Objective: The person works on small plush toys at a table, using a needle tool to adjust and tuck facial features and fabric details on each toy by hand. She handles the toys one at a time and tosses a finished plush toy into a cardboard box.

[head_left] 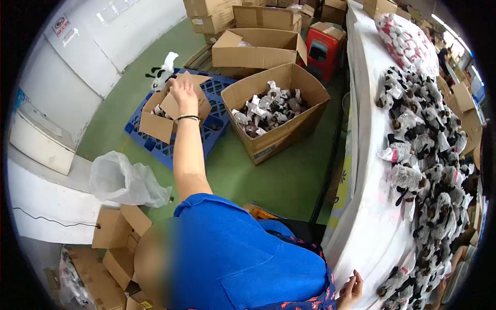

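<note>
My left hand (184, 94), with a dark band at the wrist, reaches over an open cardboard box (157, 126) on a blue pallet (217, 85). Its fingers are spread and nothing is gripped in them. Just beyond the fingertips is a black-and-white plush toy (166, 68); whether it is in the air or against something I cannot tell. My right hand (351, 292) is low beside the white table (369, 206), fingers loosely bent and apart, with no object visible in it. Many grey-and-black plush toys (411, 178) are heaped along that table.
A large carton (274, 137) of similar toys stands right of the pallet. Behind it are another carton (253, 56) and a red stool (324, 49). A clear plastic bag (126, 181) and open boxes (121, 263) lie at left. A stuffed sack (405, 44) tops the table.
</note>
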Motion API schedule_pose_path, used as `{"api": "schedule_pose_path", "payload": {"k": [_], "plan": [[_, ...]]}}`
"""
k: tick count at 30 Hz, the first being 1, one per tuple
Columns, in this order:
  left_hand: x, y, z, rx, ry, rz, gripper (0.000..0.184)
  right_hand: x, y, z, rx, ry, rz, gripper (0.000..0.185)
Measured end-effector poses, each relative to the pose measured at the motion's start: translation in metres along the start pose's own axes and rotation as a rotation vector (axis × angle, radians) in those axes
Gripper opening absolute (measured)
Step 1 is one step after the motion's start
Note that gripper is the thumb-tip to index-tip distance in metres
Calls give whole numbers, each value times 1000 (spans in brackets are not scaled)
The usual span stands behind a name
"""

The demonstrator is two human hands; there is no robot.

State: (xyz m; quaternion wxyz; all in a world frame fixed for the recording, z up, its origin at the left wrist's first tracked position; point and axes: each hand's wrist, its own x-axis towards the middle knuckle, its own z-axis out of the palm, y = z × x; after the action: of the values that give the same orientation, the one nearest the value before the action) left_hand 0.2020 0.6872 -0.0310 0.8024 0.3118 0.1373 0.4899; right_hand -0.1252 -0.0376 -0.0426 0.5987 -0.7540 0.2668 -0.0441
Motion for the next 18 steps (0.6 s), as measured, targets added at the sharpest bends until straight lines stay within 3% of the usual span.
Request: {"api": "schedule_pose_path", "payload": {"k": [1, 4, 5, 7, 10, 11, 13, 14, 16, 18], "plan": [[-8, -19, 6, -54, 86, -26, 70, -1, 1, 3, -8, -5, -4, 24], [-58, -90, 14, -43, -91, -391, 26, 0, 7, 8, -21, 5, -18, 25], [-88, -116, 24, 18, -146, -470, 20, 2, 12, 8, -50, 9, -48, 25], [-162, -155, 50, 34, -195, -583, 17, -1, 23, 4, -112, 31, -98, 26], [-271, -195, 99, 326, -648, -926, 17, -26, 5, 15, -86, 174, -85, 18], [-305, -195, 121, 309, -717, -983, 17, -33, -5, 18, -79, 261, -67, 18], [-375, -190, 164, 376, -1115, -1029, 17, -50, -18, 22, -163, 275, 47, 15], [-410, -191, 181, 349, -1206, -1096, 17, -58, -22, 26, -72, 323, 36, 14], [-475, -188, 212, 357, -1514, -1053, 17, -68, -22, 28, 34, 478, 39, 13], [-531, -185, 236, 341, -1807, -952, 17, -78, -16, 29, 46, 462, 44, 12]]}}
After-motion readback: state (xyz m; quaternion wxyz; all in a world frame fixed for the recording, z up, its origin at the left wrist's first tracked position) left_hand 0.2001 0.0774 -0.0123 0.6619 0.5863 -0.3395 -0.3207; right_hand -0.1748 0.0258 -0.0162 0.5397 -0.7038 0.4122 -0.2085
